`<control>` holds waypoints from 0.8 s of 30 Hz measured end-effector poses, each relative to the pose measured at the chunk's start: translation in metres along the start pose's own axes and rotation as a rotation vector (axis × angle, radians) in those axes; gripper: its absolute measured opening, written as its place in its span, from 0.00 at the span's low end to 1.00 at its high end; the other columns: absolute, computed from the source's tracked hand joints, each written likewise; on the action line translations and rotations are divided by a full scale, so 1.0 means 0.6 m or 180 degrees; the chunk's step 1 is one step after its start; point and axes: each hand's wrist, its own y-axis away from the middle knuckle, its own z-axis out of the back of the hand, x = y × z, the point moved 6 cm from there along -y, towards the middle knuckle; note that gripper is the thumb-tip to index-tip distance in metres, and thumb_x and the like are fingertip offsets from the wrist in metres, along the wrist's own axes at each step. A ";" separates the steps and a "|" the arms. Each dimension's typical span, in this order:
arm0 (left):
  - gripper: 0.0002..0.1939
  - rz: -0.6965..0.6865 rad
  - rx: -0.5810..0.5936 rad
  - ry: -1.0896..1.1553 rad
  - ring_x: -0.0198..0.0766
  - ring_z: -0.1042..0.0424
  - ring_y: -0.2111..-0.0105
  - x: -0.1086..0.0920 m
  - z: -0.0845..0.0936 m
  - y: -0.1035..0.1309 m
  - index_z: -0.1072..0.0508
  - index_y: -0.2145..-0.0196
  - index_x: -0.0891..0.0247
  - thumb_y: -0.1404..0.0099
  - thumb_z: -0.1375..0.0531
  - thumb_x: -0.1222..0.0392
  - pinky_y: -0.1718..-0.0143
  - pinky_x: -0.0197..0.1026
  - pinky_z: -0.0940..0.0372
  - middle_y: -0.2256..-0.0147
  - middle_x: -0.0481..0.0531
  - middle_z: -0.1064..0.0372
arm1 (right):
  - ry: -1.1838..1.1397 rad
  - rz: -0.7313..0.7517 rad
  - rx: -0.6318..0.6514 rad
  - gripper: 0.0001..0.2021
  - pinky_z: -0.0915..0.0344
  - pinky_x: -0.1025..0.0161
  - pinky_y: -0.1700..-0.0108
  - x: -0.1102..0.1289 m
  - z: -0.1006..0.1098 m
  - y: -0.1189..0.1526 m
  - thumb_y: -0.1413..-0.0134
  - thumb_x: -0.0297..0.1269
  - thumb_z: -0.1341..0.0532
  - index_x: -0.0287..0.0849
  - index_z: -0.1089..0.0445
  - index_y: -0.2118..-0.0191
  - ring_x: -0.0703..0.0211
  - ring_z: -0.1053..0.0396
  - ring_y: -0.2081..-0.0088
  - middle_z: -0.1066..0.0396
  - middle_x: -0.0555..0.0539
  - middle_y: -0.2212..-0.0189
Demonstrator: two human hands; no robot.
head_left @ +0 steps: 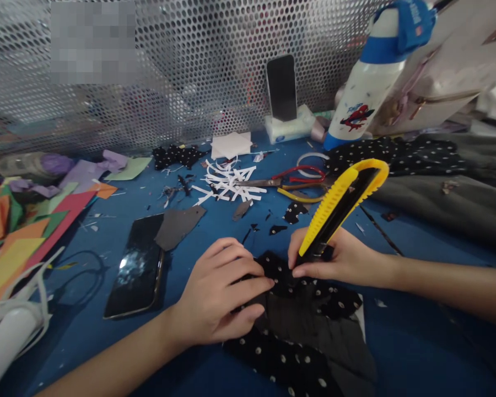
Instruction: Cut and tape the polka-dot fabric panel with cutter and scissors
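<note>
My right hand (343,259) grips a yellow and black utility knife (339,204) low down, its body leaning up to the right. The knife's lower end meets black fabric with white dots (310,366), though the tip itself is hidden by my fingers. My left hand (225,292) lies over the fabric's left side, its fingers stretched towards the knife and resting on the cloth. Plain dark grey cloth (291,317) shows between the dotted parts. A white edge (360,320) peeks out beneath on the right.
Behind my hands are white paper strips (231,184), red-handled scissors (289,176) and dotted scraps (294,212). A phone (134,270) lies on the left, partly under a grey scrap (179,226). Coloured paper (14,264), a bottle (364,82), a propped phone (281,88) and a perforated metal panel (215,66) surround the blue table.
</note>
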 end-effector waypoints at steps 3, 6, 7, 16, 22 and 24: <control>0.27 -0.0032 0.0138 -0.0058 0.41 0.32 0.64 -0.002 -0.006 0.000 0.22 0.59 0.64 0.23 0.58 0.50 0.54 0.51 0.38 0.66 0.55 0.27 | 0.0140 0.0073 0.0014 0.04 0.34 0.68 0.66 -0.001 -0.001 0.003 0.44 0.32 0.33 0.39 0.28 0.66 0.66 0.31 0.69 0.28 0.51 0.71; 0.28 -0.0085 0.0337 -0.0029 0.42 0.33 0.64 -0.004 -0.016 0.001 0.22 0.57 0.65 0.24 0.58 0.47 0.54 0.52 0.39 0.66 0.56 0.29 | 0.0266 0.0288 -0.0021 0.04 0.35 0.67 0.67 0.003 -0.006 0.008 0.43 0.32 0.34 0.39 0.29 0.65 0.65 0.32 0.69 0.29 0.51 0.72; 0.28 -0.0111 0.0398 -0.0021 0.42 0.33 0.64 -0.004 -0.019 0.001 0.22 0.56 0.65 0.24 0.58 0.47 0.54 0.52 0.39 0.66 0.56 0.30 | 0.0303 0.0354 -0.0037 0.03 0.34 0.67 0.67 0.004 -0.008 0.010 0.42 0.32 0.34 0.39 0.29 0.64 0.65 0.32 0.69 0.30 0.51 0.72; 0.27 -0.0048 0.0354 0.0104 0.42 0.34 0.64 0.001 -0.017 0.002 0.23 0.59 0.65 0.23 0.58 0.49 0.56 0.51 0.40 0.66 0.56 0.31 | 0.0819 0.0291 0.0142 0.02 0.35 0.68 0.65 0.027 -0.022 0.018 0.41 0.31 0.36 0.39 0.29 0.64 0.66 0.32 0.69 0.29 0.50 0.71; 0.20 0.0292 0.0048 0.0353 0.43 0.32 0.60 0.014 -0.005 0.005 0.27 0.50 0.64 0.24 0.55 0.51 0.56 0.49 0.38 0.61 0.57 0.29 | 0.1152 0.0170 0.0168 0.06 0.33 0.65 0.62 0.029 -0.021 0.008 0.40 0.36 0.37 0.39 0.28 0.65 0.61 0.29 0.65 0.26 0.47 0.67; 0.20 0.0409 -0.0155 0.0515 0.45 0.32 0.53 0.020 0.002 0.006 0.32 0.43 0.63 0.24 0.53 0.51 0.52 0.49 0.37 0.53 0.59 0.30 | 0.1375 0.0132 0.0152 0.07 0.32 0.63 0.61 0.030 -0.020 0.004 0.41 0.37 0.36 0.39 0.27 0.65 0.59 0.28 0.65 0.25 0.47 0.67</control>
